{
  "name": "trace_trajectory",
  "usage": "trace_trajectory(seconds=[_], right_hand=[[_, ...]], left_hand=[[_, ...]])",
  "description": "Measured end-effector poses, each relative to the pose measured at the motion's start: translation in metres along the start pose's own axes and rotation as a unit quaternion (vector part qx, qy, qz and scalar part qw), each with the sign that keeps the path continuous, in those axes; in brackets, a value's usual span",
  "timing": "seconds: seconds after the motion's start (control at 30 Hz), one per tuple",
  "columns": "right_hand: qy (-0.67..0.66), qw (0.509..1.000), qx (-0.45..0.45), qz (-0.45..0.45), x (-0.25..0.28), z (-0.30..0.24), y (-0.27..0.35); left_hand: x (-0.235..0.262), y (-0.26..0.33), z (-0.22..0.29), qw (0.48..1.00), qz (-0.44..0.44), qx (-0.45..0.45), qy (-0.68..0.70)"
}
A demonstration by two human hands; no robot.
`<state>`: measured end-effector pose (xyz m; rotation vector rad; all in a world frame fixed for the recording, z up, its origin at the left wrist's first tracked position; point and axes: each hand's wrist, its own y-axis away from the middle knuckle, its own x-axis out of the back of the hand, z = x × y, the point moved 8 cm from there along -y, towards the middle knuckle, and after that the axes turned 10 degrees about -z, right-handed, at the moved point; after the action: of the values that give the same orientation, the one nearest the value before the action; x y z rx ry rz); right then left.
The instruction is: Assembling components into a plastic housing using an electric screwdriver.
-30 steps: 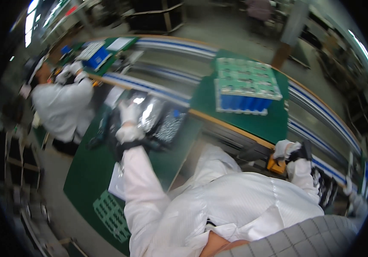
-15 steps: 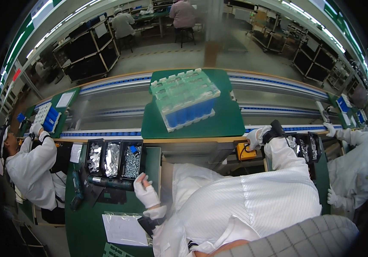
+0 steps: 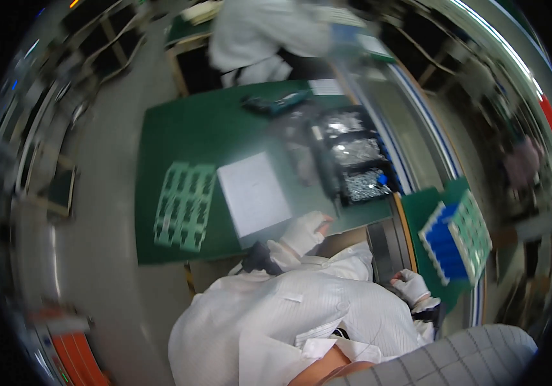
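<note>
While your left hand (image 3: 305, 233), fingers loosely parted, is at the green table (image 3: 179, 135), I cannot tell whether your right hand (image 3: 410, 286) grips anything. Right of that table, the blue block (image 3: 444, 246) looks heavy, stiff; cradle both ends.

A green slotted panel (image 3: 184, 206) lies flat, left of the left hand (image 3: 304, 233). A dark and teal power tool (image 3: 276, 104) lies well beyond that hand; a co-worker in white (image 3: 250, 35) is located farther beyond. A conveyor rail (image 3: 430, 125) extends beyond and to its right. An orange-red panel (image 3: 78, 357), blurred, is located far left and rearward.
</note>
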<state>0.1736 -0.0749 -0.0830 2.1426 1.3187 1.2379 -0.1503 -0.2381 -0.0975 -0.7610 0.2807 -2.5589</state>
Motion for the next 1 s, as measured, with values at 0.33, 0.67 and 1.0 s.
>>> trace_trajectory(seconds=[0.33,0.67,1.0], right_hand=[[0.205,0.927,0.308,-0.067,-0.101,-0.143,-0.110],[0.352,0.751,0.558,0.022,-0.184,-0.249,-0.095],[0.360,0.711,0.604,0.018,-0.250,-0.284,-0.089]], left_hand=[[0.157,0.156,-0.065,0.847,0.385,0.297,-0.216],[0.115,0.176,-0.062,0.851,0.339,0.370,-0.154],[0.088,0.245,-0.067,0.811,0.346,0.472,-0.015]])
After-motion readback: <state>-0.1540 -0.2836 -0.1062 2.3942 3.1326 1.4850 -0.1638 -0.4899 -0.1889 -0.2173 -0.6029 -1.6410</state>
